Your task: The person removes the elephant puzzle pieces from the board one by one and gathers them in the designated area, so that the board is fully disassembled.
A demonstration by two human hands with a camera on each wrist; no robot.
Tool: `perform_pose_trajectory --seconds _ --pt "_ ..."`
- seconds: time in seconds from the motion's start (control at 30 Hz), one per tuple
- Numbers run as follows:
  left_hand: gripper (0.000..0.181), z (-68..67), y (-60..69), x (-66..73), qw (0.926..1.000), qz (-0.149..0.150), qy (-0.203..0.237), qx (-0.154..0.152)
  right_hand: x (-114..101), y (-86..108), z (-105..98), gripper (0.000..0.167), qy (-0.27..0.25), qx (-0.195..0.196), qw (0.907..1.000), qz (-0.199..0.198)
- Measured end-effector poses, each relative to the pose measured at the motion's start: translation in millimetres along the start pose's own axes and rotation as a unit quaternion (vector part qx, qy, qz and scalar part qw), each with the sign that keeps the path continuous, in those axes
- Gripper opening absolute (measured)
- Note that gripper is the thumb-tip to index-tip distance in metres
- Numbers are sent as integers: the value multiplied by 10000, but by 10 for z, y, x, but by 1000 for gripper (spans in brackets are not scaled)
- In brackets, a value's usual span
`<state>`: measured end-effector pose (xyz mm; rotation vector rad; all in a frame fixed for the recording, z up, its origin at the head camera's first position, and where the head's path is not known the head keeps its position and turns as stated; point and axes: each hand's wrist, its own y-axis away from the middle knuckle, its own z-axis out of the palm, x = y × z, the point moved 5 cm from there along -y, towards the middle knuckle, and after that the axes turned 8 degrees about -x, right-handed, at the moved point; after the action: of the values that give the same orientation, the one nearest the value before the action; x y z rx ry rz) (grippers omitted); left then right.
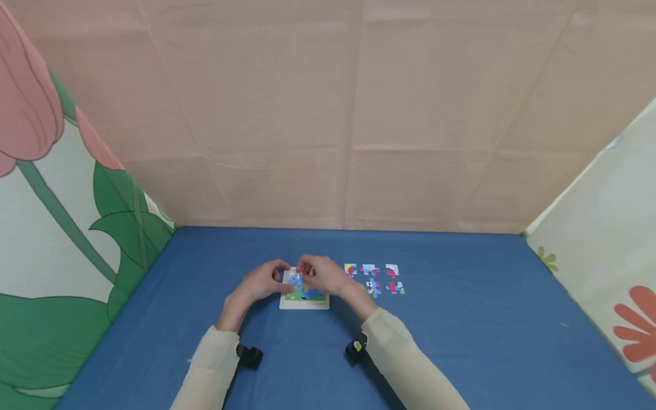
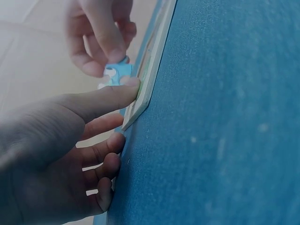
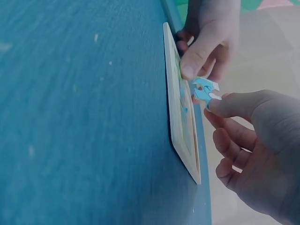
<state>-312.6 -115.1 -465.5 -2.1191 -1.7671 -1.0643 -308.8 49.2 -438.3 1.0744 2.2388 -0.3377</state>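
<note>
A wooden jigsaw tray (image 1: 304, 306) with a pale rim lies on the blue table, its lower part showing a green and blue picture. My left hand (image 1: 263, 280) holds the tray's left side, thumb laid over the top and index finger by the far left corner. Over the tray, my right hand (image 1: 325, 274) pinches a light blue jigsaw piece (image 3: 202, 93) between thumb and fingertips. In the left wrist view this piece (image 2: 119, 71) is tilted above the tray, close to the left thumb (image 2: 129, 86). The right hand partly hides the tray's upper right.
Several loose jigsaw pieces in two rows lie right of the tray, among them a red and blue piece (image 1: 395, 287) and a blue one (image 1: 373, 287). The blue tablecloth (image 1: 461, 341) reaches a beige backdrop (image 1: 359, 188). Patterned side panels flank the table.
</note>
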Motion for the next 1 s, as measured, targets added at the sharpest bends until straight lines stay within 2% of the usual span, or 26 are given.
perform_pose_trajectory --seconds 0.27,0.6,1.0 --pt "55 3 -4 -11 10000 53 -40 33 103 94 -67 12 205 309 9992 169" --pt "51 -9 8 -31 9998 191 -34 55 235 202 -146 11 138 516 9982 261" --pt "48 -3 5 -37 9997 163 -114 162 336 381 -255 12 137 756 9964 357"
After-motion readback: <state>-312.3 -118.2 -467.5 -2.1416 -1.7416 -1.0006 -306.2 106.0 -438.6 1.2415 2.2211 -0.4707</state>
